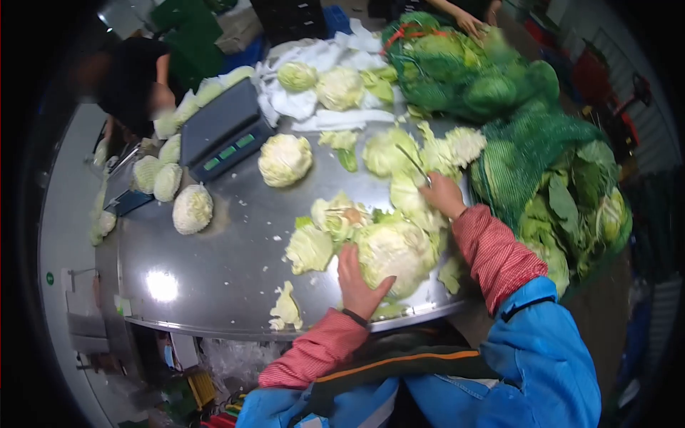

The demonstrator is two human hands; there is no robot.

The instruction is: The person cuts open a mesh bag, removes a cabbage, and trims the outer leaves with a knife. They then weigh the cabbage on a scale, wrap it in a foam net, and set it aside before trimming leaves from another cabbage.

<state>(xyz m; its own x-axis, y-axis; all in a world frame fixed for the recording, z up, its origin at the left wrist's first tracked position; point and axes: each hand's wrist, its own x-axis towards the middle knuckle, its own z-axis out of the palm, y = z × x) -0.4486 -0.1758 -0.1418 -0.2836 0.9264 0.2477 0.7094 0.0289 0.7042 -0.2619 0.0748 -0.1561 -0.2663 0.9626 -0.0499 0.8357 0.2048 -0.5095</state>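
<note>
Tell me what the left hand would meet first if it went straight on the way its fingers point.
Most likely the loose cabbage trimmings just ahead of the left hand, though the depth between them is unclear.

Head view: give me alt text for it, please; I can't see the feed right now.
A person's left hand is spread at the side of a pale cabbage near the edge of a metal table, while the right hand holds a knife. Loose leaves lie around; a dark scale stands to the left, full green net bags to the right.
</note>
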